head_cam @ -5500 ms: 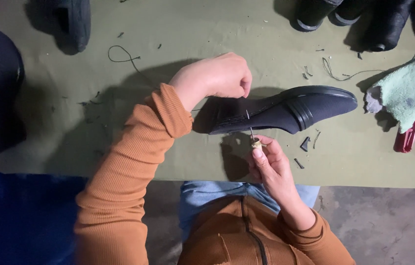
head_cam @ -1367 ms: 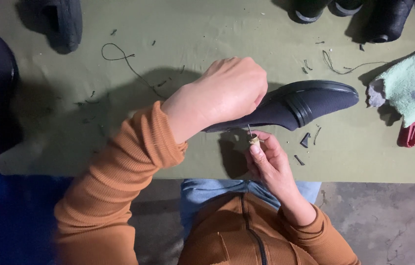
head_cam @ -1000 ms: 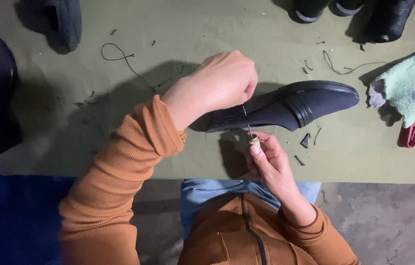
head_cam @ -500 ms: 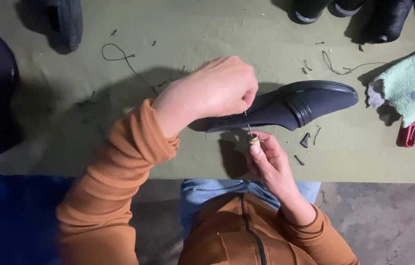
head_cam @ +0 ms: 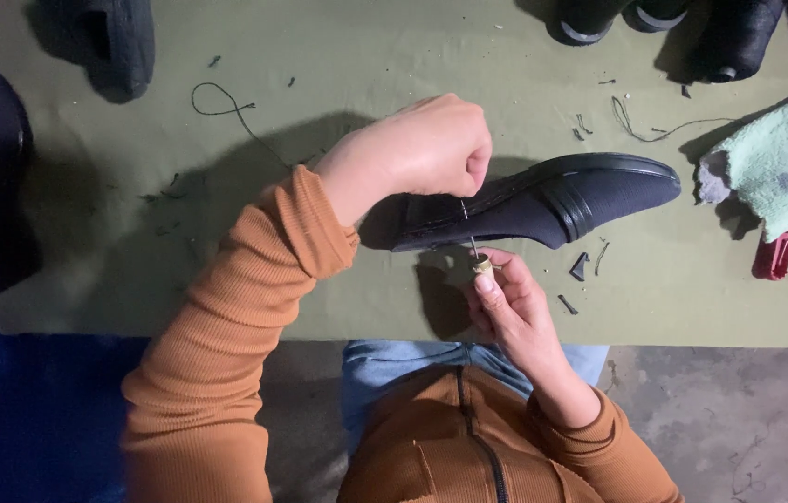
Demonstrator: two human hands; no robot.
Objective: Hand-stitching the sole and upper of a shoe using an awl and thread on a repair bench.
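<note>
Just one view here, a head-worn cam looking pretty much straight down over the person's own chest and lap onto the green table (head_cam: 319, 307), with the table's near edge running across the lower part of the frame. It sits close enough that the left hand (head_cam: 417, 149), the right hand (head_cam: 510, 303) and the black shoe (head_cam: 552, 200) fill the middle. Bits of concrete floor (head_cam: 729, 410) show bottom right, so there's no second angle to overlap with.

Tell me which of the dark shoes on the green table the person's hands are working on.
The black shoe lying mid-table, toe pointing right. The left hand rests on it, while the other shoes sit untouched at the table's edges.
</note>
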